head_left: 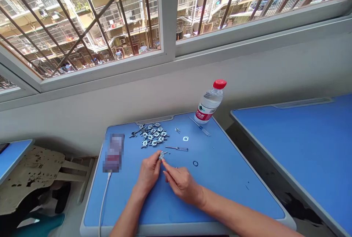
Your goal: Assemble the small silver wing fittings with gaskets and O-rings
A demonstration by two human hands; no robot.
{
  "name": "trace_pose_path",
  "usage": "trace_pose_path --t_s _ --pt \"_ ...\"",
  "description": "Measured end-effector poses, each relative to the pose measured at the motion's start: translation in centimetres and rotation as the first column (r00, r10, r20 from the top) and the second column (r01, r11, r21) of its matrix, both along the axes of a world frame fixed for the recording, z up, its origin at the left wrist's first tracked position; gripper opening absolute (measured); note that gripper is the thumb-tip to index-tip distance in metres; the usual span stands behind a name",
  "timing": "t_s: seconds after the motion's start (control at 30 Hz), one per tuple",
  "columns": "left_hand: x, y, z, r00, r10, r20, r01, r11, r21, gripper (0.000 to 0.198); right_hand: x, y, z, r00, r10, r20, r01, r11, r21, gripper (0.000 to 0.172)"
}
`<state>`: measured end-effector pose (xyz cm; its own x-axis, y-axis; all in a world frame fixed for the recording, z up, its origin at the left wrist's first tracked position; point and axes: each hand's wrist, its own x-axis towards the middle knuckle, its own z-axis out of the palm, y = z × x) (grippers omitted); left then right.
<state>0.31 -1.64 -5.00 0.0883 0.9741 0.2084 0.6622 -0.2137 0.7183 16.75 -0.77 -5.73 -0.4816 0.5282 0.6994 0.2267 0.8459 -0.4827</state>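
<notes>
A small silvery metal fitting (161, 155) with a flat flange and a short stem is pinched in the fingertips of my left hand (150, 171), just above the blue desk. My right hand (183, 182) comes in from the right, its index fingertip touching the fitting's near side. The thumb of that hand stays apart from the index finger, and its other fingers are curled. Beyond my hands lies a pile of similar metal fittings (154, 134). A thin screwdriver (177, 148) with a clear handle rests between the pile and my right hand.
On the blue desk (228, 189) are a flat metal plate (186, 139), a loose small fitting (177, 130), a black ring (195, 163) and a pen (200, 127). A water bottle (209, 105) stands at the back right. A blurred-out phone-like object (113, 152) with a white cable (103, 200) lies left.
</notes>
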Motion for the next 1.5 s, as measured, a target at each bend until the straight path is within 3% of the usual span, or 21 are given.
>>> trace_pose_path --t_s 0.13,0.3,0.43,0.7,0.83,1.07,1.5 --pt "0.3 0.1 0.8 0.996 -0.036 0.085 0.039 0.998 -0.038 0.032 0.9 1.4 1.1 0.999 0.043 -0.019 -0.043 0.999 0.005 0.039" --pt "0.7 -0.2 2.2 0.976 -0.141 0.164 0.159 0.982 -0.105 0.028 2.5 3.6 2.5 0.982 -0.150 -0.113 0.121 0.966 -0.229 0.020" --pt "0.6 -0.3 2.2 0.969 -0.169 0.178 0.183 0.981 -0.067 0.028 2.9 4.1 2.7 0.994 -0.105 -0.032 0.089 0.942 -0.324 0.019" --pt "0.4 -0.2 2.1 0.955 -0.190 0.229 0.204 0.978 -0.042 0.029 2.9 3.8 2.5 0.998 0.002 0.062 0.015 0.959 -0.283 0.022" --pt "0.4 -0.3 2.4 0.942 -0.116 0.316 0.150 0.985 -0.085 0.034 2.9 3.8 2.4 0.999 0.021 0.042 -0.009 0.961 -0.275 0.022" --pt "0.2 -0.3 1.9 0.811 -0.038 0.584 0.166 0.972 -0.168 0.017 2.9 3.9 2.1 1.000 0.010 0.021 -0.004 0.961 -0.278 0.021" --pt "0.0 0.0 2.2 0.818 -0.024 0.575 0.144 0.976 -0.164 0.018 2.9 4.0 2.6 1.000 0.001 0.014 0.002 0.970 -0.244 0.025"
